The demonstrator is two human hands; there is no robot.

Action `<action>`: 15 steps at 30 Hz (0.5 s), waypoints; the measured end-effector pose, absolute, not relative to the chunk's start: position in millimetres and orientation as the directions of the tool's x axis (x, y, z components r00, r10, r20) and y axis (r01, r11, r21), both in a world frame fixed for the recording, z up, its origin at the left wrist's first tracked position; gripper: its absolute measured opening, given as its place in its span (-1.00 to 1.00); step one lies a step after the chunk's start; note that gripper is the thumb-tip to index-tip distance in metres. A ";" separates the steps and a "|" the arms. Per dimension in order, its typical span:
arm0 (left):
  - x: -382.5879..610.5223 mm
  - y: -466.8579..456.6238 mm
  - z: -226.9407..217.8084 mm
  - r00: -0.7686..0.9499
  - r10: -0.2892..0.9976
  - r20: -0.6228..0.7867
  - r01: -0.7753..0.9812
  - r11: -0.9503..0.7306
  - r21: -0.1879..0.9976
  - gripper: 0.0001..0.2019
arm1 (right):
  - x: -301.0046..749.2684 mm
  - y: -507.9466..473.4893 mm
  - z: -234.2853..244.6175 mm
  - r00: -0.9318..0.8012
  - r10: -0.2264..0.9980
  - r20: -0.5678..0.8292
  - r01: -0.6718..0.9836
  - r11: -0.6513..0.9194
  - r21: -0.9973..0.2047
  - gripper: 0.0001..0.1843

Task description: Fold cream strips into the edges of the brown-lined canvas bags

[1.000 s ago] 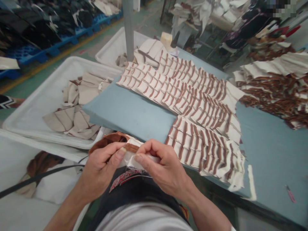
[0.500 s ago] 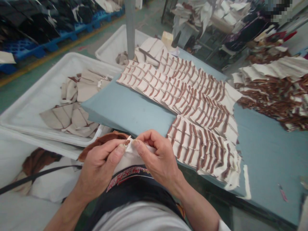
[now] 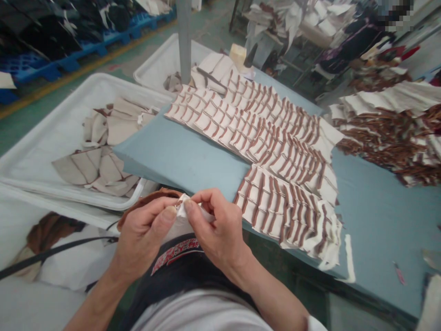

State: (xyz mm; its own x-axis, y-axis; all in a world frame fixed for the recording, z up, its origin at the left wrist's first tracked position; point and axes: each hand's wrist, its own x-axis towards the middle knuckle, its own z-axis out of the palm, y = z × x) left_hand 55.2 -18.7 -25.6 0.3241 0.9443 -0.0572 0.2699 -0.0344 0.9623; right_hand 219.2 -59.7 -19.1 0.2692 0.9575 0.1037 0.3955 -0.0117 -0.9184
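My left hand pinches the edge of a brown and white fabric piece between thumb and fingers. Right beside it my right hand grips the same piece, thumb pressed on its white side. The two thumbs nearly meet at a small folded bit of the edge. The piece hangs in front of my dark apron, and its brown side shows behind the left hand. Most of it is hidden by the hands. Past the right hand, rows of overlapping white pieces with brown edges lie on the blue table.
White plastic bins with beige pieces stand on the left. A grey post rises behind the table. To the right lies a heap of brown and white pieces. A small pink-handled tool rests near the table's right end.
Both hands stay together on the fabric piece and have shifted slightly left. The white edge between the thumbs looks more folded over. The whole view has moved a little.
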 end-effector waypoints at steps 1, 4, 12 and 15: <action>56.4 -17.0 -23.4 0.321 0.946 -0.050 0.280 -0.044 0.959 -0.67 | 219.0 -60.2 -20.5 0.267 0.956 0.119 0.409 -0.001 -0.913 -0.76; 57.3 -13.6 -20.5 0.339 0.940 -0.027 0.300 -0.081 0.950 -0.78 | 218.2 -61.6 -24.5 0.265 0.956 0.123 0.396 0.009 -0.918 -0.78; 67.9 -21.0 -23.4 0.296 0.950 0.099 0.400 -0.218 0.890 -0.83 | 220.2 -59.8 -34.3 0.201 0.940 -0.274 -0.030 -0.274 -0.961 -0.72; 75.4 -28.2 -23.3 0.243 0.963 0.117 0.443 -0.217 0.870 -0.82 | 219.2 -59.8 -40.1 0.033 0.909 -0.416 -0.259 -0.395 -0.882 -0.64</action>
